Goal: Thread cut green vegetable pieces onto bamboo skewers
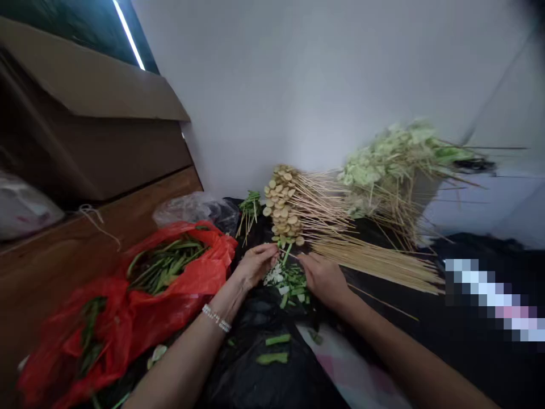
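My left hand [256,264], with a beaded bracelet on the wrist, pinches a small piece of green vegetable at its fingertips. My right hand [326,278] is closed on a thin wooden skewer [292,255], which spans the gap between the hands. A green stalk piece [286,253] stands slanted at the skewer. Below my hands lies a pile of cut green pieces [293,284] with chopped white bits [275,275]. Just beyond are stacked skewers with round, pale-yellow slices [283,201] on their ends.
Bare skewers [378,261] lie to the right, below skewers of pale green leaves [392,153]. Red plastic bags [170,312] of green stalks sit at left, near a clear bag [191,207] and a cardboard box [119,147]. Black plastic [247,346] covers the surface.
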Demonstrator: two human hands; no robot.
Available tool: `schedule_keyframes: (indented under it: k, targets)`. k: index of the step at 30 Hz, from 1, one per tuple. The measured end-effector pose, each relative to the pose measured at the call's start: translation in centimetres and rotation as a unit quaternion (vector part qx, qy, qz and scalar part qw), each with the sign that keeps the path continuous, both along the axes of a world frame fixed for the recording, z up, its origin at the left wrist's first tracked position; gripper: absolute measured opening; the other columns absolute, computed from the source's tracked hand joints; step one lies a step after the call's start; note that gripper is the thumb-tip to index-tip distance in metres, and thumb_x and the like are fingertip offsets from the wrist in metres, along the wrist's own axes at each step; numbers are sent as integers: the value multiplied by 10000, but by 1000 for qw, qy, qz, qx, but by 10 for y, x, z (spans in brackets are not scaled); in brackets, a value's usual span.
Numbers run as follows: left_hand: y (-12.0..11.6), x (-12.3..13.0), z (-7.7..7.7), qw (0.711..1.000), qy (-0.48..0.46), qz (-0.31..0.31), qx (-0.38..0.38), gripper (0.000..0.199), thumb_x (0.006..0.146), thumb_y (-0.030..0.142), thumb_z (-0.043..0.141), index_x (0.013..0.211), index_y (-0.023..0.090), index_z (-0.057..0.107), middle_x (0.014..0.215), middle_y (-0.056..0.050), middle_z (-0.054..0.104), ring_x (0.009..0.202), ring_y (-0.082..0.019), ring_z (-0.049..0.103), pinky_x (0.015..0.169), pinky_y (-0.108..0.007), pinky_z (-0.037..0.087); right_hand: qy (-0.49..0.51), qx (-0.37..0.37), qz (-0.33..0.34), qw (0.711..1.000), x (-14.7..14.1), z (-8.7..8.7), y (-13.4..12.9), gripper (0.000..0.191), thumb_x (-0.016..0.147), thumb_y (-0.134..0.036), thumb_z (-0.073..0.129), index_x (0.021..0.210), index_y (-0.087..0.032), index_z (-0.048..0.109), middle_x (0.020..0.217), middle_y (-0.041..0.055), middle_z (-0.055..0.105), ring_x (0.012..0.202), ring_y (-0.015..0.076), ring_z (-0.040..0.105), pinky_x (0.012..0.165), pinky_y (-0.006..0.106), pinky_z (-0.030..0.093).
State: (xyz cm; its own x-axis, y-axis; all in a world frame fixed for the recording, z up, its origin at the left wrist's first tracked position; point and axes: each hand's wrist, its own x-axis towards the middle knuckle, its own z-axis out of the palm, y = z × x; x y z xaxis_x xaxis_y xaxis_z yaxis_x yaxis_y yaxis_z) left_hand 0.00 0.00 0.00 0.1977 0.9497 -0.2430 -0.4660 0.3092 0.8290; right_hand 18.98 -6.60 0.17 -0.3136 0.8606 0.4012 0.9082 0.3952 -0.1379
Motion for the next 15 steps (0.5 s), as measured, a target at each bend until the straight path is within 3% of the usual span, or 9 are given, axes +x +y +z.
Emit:
schedule_keyframes:
  k: [15]
  targets:
    - [-5,2,-2,999,-1,-36,-16,153,659,51,774,794,87,712,674,-48,681,576,-77,618,549,-147,494,-3,39,8,999,-3,-7,0,299,903,-130,388,1086,-195,615,863,39,626,736,147,581,627,251,345]
